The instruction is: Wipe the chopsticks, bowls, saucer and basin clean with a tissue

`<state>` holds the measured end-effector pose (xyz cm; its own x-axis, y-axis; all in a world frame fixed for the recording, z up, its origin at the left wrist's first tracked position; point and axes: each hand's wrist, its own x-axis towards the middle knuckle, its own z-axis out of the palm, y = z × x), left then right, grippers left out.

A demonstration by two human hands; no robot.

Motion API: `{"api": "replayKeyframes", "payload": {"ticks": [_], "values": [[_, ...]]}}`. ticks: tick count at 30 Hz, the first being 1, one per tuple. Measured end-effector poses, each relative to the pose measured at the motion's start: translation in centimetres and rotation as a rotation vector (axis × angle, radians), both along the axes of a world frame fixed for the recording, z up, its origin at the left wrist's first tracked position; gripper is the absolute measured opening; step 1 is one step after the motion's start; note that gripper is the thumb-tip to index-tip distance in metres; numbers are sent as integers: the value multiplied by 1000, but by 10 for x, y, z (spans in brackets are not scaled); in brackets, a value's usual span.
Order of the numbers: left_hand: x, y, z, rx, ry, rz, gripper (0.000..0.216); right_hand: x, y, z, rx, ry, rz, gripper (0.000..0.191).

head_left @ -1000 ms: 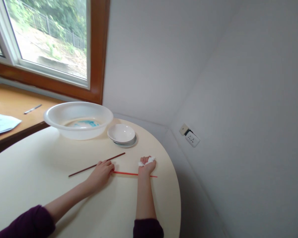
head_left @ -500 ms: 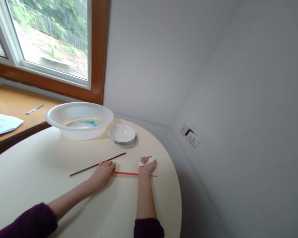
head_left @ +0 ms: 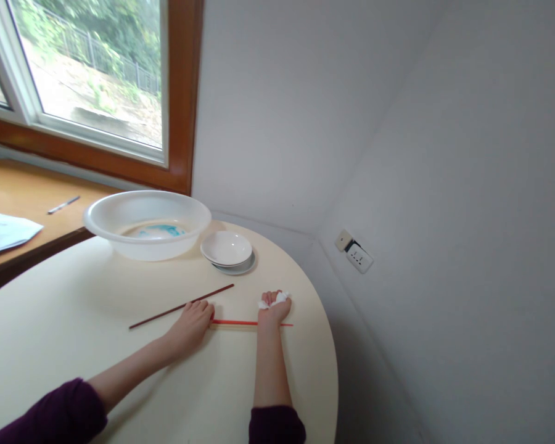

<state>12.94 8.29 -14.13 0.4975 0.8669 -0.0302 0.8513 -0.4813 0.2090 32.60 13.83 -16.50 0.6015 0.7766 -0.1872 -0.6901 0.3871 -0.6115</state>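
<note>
A red chopstick (head_left: 234,322) lies flat on the round cream table (head_left: 74,320). My left hand (head_left: 192,322) rests on its left end, fingers curled down over it. My right hand (head_left: 274,310) is closed around a crumpled white tissue (head_left: 271,302) and presses on the same red chopstick further right. A dark brown chopstick (head_left: 166,311) lies on the table just beyond my left hand, touching its fingertips.
A large translucent basin (head_left: 147,223) with a little blue-tinted water stands at the back of the table. Beside it is a white dish (head_left: 226,248) stacked on a grey saucer. A wooden sill holds paper (head_left: 4,229) and a pen (head_left: 63,204). A wall socket (head_left: 355,253) sits at right.
</note>
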Motion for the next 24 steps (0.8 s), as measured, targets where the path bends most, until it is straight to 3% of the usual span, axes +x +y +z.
{"api": "replayKeyframes", "payload": {"ticks": [24], "values": [[-2,4,0,-14,7,-156,20,-3,-7,11,-11,13,13,17]]}}
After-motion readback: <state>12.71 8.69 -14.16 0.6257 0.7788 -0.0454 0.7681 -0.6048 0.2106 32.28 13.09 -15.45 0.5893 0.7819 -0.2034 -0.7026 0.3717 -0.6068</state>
